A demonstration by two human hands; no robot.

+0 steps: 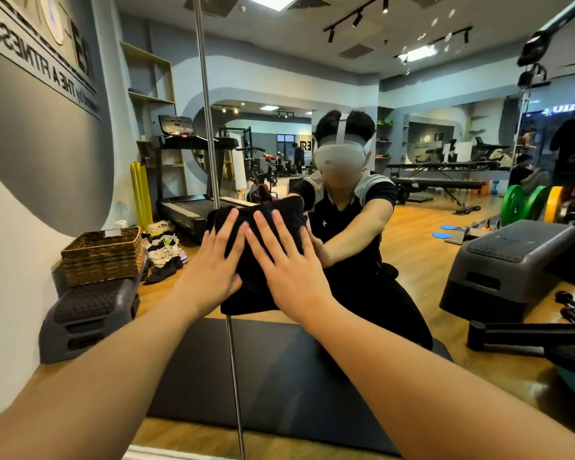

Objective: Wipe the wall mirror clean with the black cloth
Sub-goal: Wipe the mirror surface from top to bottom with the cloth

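Observation:
The wall mirror (pixel 395 247) fills almost the whole view and reflects a gym room and a kneeling person wearing a headset. A thin vertical seam (pixel 210 127) splits the mirror into two panels. A folded black cloth (pixel 263 280) lies flat against the glass right on that seam, at mid height. My left hand (pixel 214 267) presses its left part with straight, spread fingers. My right hand (pixel 287 263) presses its right part the same way. Both arms are stretched forward, and the two hands almost touch each other.
The mirror reflects a wicker basket (pixel 103 255) on a grey step platform (pixel 87 317) at the left, with shoes and a treadmill (pixel 183 180) behind. A second step platform (pixel 508 260), coloured weight plates and benches show at the right. A dark mat (pixel 279 376) lies at the mirror's foot.

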